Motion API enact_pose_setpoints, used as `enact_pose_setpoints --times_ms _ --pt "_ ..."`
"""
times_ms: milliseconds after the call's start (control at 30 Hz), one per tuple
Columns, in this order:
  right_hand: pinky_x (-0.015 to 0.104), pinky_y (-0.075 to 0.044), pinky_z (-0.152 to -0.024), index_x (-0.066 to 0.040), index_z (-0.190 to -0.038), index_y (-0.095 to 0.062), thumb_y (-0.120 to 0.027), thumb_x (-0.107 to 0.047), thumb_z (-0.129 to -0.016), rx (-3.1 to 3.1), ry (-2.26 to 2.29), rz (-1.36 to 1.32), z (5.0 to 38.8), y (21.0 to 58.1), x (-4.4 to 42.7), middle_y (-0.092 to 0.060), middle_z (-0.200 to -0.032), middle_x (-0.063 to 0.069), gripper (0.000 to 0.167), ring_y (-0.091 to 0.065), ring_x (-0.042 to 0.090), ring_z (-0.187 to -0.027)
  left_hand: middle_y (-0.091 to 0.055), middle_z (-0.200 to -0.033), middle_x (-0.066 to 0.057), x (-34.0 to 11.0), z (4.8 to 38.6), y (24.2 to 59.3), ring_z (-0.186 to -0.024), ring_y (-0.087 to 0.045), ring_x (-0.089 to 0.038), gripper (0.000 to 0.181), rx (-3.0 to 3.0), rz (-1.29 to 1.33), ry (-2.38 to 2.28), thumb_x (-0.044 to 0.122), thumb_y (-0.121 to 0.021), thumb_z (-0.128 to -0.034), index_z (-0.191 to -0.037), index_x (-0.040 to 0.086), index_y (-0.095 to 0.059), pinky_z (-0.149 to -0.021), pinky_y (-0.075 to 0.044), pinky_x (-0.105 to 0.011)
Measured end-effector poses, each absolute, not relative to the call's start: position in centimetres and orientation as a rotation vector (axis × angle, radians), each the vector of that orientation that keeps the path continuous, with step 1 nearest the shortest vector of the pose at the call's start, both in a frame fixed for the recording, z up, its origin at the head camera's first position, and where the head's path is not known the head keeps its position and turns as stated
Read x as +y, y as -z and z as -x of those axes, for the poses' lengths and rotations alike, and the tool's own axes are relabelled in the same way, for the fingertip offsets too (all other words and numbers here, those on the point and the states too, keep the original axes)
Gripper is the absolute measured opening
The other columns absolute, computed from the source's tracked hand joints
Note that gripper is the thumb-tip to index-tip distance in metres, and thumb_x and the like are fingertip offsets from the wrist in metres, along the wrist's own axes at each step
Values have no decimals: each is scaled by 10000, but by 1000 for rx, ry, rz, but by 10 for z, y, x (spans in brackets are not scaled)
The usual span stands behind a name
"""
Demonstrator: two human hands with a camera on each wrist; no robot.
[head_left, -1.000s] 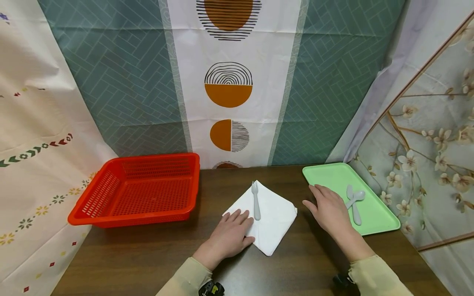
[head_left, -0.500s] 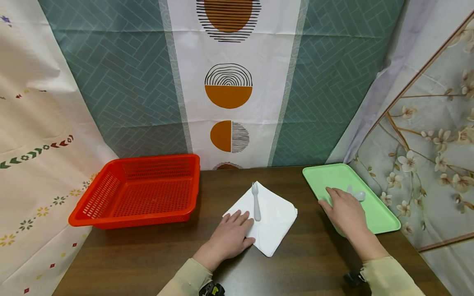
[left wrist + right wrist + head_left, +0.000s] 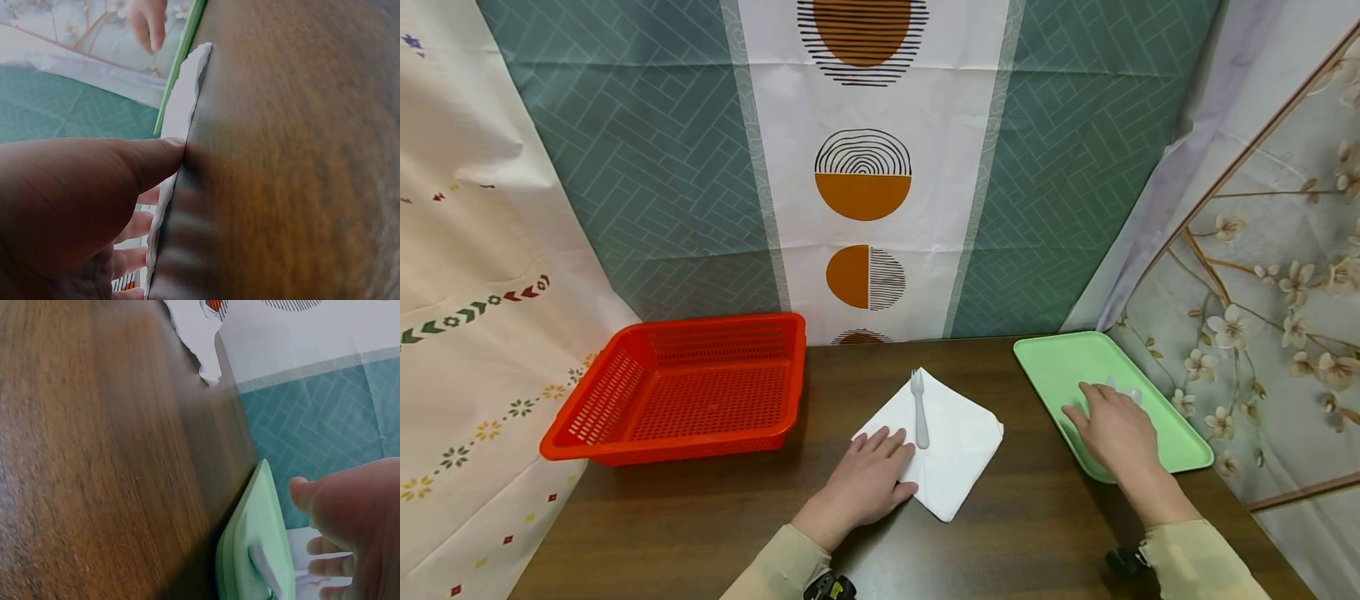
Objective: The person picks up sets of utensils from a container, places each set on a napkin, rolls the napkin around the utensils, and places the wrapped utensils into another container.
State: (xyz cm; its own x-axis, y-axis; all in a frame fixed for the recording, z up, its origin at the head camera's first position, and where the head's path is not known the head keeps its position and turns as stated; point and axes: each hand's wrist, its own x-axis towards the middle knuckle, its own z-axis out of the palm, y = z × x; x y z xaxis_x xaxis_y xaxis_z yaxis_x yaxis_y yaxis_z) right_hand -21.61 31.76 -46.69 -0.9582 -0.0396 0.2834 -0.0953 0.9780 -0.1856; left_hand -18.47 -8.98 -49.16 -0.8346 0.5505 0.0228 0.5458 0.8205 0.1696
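Holding left hand (image 3: 867, 479) on napkin (image 3: 961, 437), right hand (image 3: 1117, 433) over tray (image 3: 1060, 367), both with loose, empty fingers. Pinch spoon (image 3: 1136, 395) by handle: probably light, stiff, slick.

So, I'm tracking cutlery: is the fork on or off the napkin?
On: the head view shows the fork lying on the napkin, beside the left hand.
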Motion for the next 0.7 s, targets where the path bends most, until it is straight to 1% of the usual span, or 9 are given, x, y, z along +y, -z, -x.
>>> enact_pose_setpoints --times_ms 167,367,700 --pt "757 -504 -892 109 -1429 -615 -684 -350 -1092 -2850 -273 -62 216 468 323 -607 -1378 374 574 -571 633 -1223 -528 -1665 -116 -90 185 494 -1553 -448 -402 594 2979 -915 -273 443 -722 -1063 -1555 124 -629 -1251 -360 -622" --pt "765 -498 -829 101 -1369 -650 -702 -341 -1079 -2835 -268 -21 216 472 328 -589 -1331 390 531 -552 612 -1192 -507 -1685 -104 -90 184 490 -1574 -424 -385 598 2962 -888 -267 446 -708 -1072 -1575 135 -615 -1272 -336 -607" --pt "749 -506 -774 90 -1359 -657 -701 -341 -1083 -2863 -245 9 216 473 333 -585 -1274 410 513 -565 613 -1115 -502 -1691 -82 -89 183 489 -1581 -418 -367 605 2963 -874 -240 454 -709 -1068 -1584 155 -608 -1276 -335 -591"
